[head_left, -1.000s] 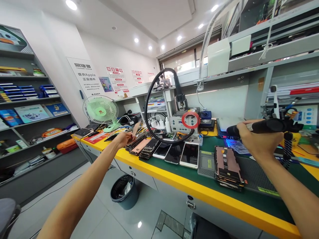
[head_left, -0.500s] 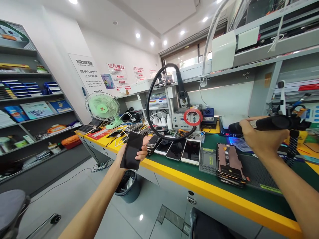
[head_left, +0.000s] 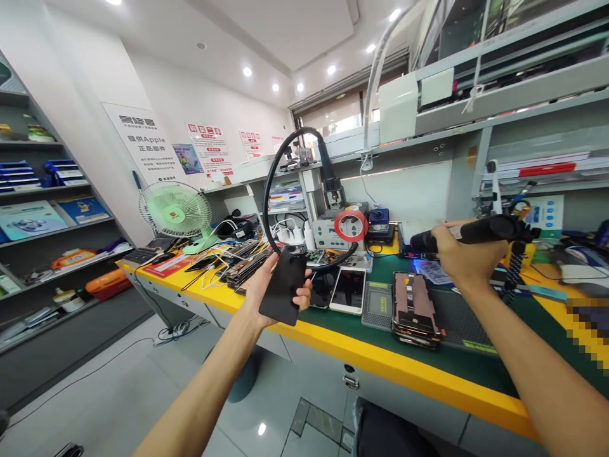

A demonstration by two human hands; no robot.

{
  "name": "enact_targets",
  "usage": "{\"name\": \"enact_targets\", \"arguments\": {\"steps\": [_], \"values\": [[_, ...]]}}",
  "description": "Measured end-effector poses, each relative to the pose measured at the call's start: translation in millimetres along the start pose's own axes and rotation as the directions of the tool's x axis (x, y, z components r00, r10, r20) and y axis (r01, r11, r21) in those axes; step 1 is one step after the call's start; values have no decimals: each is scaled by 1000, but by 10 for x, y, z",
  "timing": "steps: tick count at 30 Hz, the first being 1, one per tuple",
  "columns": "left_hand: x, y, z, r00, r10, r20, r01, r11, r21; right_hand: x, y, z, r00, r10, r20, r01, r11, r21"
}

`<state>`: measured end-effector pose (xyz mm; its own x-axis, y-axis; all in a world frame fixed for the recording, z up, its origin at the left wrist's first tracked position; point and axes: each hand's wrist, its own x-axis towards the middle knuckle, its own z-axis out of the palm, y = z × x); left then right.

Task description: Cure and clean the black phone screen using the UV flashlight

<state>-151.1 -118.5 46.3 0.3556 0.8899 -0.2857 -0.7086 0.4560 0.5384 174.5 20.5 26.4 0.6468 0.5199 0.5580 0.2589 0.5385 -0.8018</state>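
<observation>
My left hand [head_left: 257, 295] holds a black phone [head_left: 281, 293] above the front edge of the bench, with the thumb on one side and fingers curled round the other. The phone's dark face is towards me. My right hand [head_left: 469, 263] is wrapped round a thick black tube-shaped tool [head_left: 495, 230] over the right of the bench; its exact kind is unclear. Between the hands lie a white-framed phone [head_left: 349, 290], a darker phone [head_left: 321, 289] partly behind my left hand, and a stack of phone screen parts [head_left: 415, 308].
A grey rework station [head_left: 328, 233] with a looping black hose [head_left: 267, 197] stands behind the phones. A green fan [head_left: 176, 212], cables and more phone parts [head_left: 245, 270] fill the bench's left. A bin [head_left: 245, 381] is below the yellow edge [head_left: 380, 365].
My view has turned to the right, so the bench sits further left. My left hand has moved right with the phone, now before the bench phones. My right hand keeps its hold on the black tool.
</observation>
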Motion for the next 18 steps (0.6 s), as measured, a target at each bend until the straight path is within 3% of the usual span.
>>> {"name": "enact_targets", "arguments": {"steps": [5,9,13,18], "values": [[467,-119,165,988,-81,135,74,996,54,34,-107,-4,959,200,200,-251,928,276],[865,-221,285,971,-161,178,150,986,76,17,-268,-50,892,208,402,-379,829,412],[1201,-271,413,945,-224,239,203,973,112,-26,-342,-72,851,167,497,-421,784,457],[1567,-275,529,928,-304,214,264,944,199,-71,-335,-70,865,101,492,-372,787,493]]}}
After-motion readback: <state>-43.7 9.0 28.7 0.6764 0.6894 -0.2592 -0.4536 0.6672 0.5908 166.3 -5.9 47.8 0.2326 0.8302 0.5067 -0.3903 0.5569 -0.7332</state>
